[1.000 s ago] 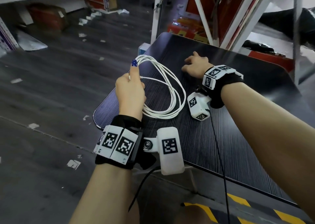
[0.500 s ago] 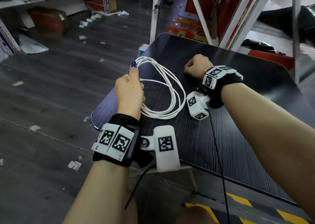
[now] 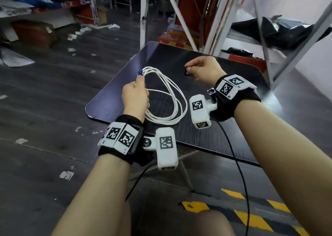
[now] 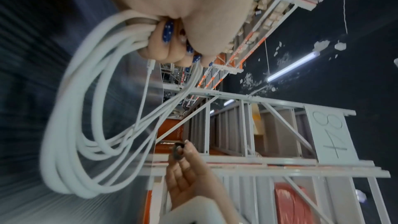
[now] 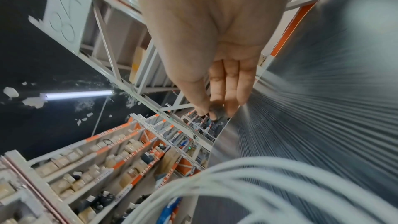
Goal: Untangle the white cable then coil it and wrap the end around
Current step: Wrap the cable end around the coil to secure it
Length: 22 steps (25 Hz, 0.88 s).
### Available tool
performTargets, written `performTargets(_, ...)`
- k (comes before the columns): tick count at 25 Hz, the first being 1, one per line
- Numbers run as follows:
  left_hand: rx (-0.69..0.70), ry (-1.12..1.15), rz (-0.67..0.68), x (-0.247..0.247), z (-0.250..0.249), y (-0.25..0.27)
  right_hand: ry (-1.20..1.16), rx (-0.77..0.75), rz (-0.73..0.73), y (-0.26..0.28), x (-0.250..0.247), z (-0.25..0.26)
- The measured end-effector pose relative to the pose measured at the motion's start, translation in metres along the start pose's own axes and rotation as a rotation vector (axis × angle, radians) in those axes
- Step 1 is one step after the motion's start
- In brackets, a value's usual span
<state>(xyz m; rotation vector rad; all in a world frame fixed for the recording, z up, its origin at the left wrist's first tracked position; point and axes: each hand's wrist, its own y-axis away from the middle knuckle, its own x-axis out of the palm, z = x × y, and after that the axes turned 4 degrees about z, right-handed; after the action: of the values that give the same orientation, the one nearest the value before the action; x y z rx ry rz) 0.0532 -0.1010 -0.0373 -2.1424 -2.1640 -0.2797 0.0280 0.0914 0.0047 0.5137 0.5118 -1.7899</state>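
The left hand (image 3: pixel 135 99) grasps the white cable (image 3: pixel 168 99), gathered in several loose loops, with its fingers curled round the bundle; the loops hang down onto the dark ribbed desk (image 3: pixel 224 137). The right hand (image 3: pixel 203 68), well apart, pinches a small dark ring-shaped object (image 4: pixel 178 151) between thumb and fingertips above the desk.

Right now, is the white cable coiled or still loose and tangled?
Coiled. The white cable hangs in several stacked loops from the left hand, whose grip bunches them at the top; the lower loops rest on the table.

Black wristbands (image 3: pixel 237 99) carry white marker-printed camera blocks (image 3: pixel 199 111), blue nails (image 3: pixel 140 72).
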Motion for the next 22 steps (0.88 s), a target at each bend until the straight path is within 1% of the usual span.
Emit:
performTargets(3,0.008,-0.014,0.095,0.005,0.007,0.027,-0.129,-0.003,0.012,0.055,-0.005,0.001)
performTargets(6,-0.026,0.008,0.135,0.002,0.011,0.046,-0.183,-0.043,0.003,0.108,-0.009,0.004)
performTargets(9,-0.064,0.051,0.164,0.0,0.012,0.056,-0.285,-0.083,0.05,0.145,-0.005,0.0)
performTargets(13,-0.059,0.031,0.196,0.007,0.013,0.061,-0.572,-0.072,0.007,0.162,0.004,-0.019)
performTargets(15,-0.054,-0.003,0.216,0.011,0.014,0.061,-0.592,-0.044,0.005,0.164,0.007,-0.03)
performTargets(17,-0.048,-0.038,0.256,0.013,0.017,0.06,-0.587,-0.026,0.051,0.166,0.009,-0.036)
performTargets(20,-0.032,-0.072,0.303,0.013,0.014,0.059,-0.664,-0.06,0.147,0.162,0.014,-0.03)
performTargets(22,-0.018,-0.078,0.32,0.014,0.014,0.061,-0.682,-0.102,0.171,0.158,0.019,-0.026)
